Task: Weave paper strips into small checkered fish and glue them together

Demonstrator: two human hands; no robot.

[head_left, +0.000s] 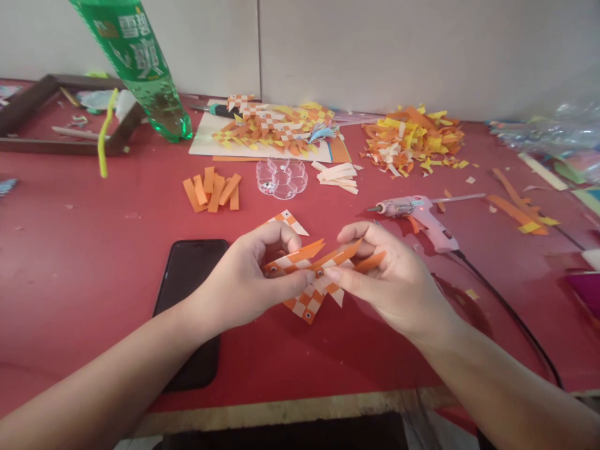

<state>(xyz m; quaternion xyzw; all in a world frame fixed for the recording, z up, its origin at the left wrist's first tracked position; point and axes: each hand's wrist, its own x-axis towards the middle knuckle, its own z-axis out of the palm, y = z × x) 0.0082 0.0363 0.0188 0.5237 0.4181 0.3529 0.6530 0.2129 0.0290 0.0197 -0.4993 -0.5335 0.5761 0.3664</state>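
Note:
Between my hands are woven paper fish [307, 306] in orange and white checks, with small stick-on eyes and pointed orange strip ends; they overlap, so I cannot tell how many. My left hand [265, 265] pinches them from the left, thumb on the front. From the right, my right hand [379, 275] pinches them with its thumb near an eye, and an orange strip end shows by its fingers. Just beyond my left fingers another checked paper fish [289, 220] lies on the red table [103, 250]. A black phone [192, 275] lies beneath my left forearm.
A pink glue gun [419, 215] with a black cord lies right. Behind are orange strips [213, 190], a clear divided tray [281, 178], pale strips [338, 177], heaped paper scraps [412, 140] and finished fish on card [276, 125]. A green bottle [145, 69] stands back left by a dark frame [28, 109].

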